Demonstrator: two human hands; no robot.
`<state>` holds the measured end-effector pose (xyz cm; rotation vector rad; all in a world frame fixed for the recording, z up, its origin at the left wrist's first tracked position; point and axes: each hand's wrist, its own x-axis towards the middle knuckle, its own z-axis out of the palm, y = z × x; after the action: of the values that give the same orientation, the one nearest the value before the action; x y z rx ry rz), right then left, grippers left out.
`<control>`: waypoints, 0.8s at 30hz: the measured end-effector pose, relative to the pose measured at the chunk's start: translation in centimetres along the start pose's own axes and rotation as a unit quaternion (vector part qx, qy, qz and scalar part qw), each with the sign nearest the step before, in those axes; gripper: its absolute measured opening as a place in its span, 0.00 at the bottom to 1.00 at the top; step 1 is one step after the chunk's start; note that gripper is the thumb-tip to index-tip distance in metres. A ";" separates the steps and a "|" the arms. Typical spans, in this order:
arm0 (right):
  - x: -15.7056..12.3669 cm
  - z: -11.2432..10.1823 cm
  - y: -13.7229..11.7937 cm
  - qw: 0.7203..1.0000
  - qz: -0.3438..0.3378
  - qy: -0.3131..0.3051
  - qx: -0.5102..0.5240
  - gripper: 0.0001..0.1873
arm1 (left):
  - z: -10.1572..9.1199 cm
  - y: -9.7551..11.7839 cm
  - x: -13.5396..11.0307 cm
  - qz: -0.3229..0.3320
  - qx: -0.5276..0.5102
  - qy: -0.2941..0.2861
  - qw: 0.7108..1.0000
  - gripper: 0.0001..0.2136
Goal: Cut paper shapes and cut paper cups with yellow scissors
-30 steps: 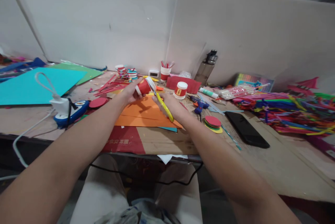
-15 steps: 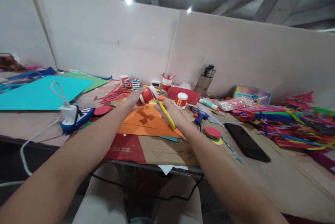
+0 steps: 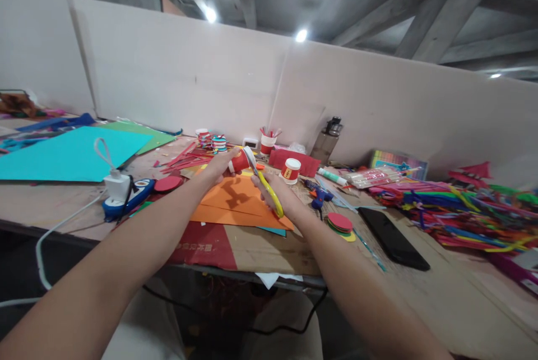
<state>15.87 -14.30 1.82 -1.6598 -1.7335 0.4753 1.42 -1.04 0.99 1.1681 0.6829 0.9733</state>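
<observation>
My left hand [image 3: 222, 168] is closed around a red paper cup [image 3: 239, 162] with a white rim, tilted on its side with the rim end toward the right. In my right hand [image 3: 282, 187] is a pair of scissors [image 3: 272, 196] with yellow handles. Its blades reach up to the cup's white rim; whether they are biting into it I cannot make out. Beneath both hands lie orange paper sheets [image 3: 227, 215], where the shadows of the hands fall. A second red and white cup [image 3: 291, 171] stands just beyond my right hand.
A glue gun [image 3: 320, 195], stacked paper discs [image 3: 340, 222] and a black phone [image 3: 393, 238] lie to the right, before a pile of colourful pipe cleaners [image 3: 458, 208]. Leftward are a blue power strip [image 3: 128, 200] and a turquoise sheet [image 3: 75, 155]. A bottle [image 3: 327, 141] stands behind.
The camera view has tipped upward slightly, so the table sits a little lower in the picture. Both hands keep nearly the same hold on the cup and scissors.
</observation>
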 end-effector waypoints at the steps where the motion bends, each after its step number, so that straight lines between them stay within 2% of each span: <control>1: 0.0 0.1 0.0 1.000 0.008 -0.003 0.002 0.24 | 0.0 -0.1 0.0 0.001 -0.003 -0.002 1.000 0.15; 19: -0.1 0.7 0.1 1.000 -0.006 0.022 -0.014 0.23 | -0.5 -0.8 0.5 -0.014 -0.023 -0.008 1.000 0.19; 24: -0.2 0.6 -0.5 0.999 0.010 0.019 -0.026 0.22 | -0.2 -0.7 0.1 -0.032 -0.061 0.016 0.997 0.20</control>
<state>15.03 -14.47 1.70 -1.7125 -1.7169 0.4092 1.51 -0.92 0.32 1.0198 0.6734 0.9678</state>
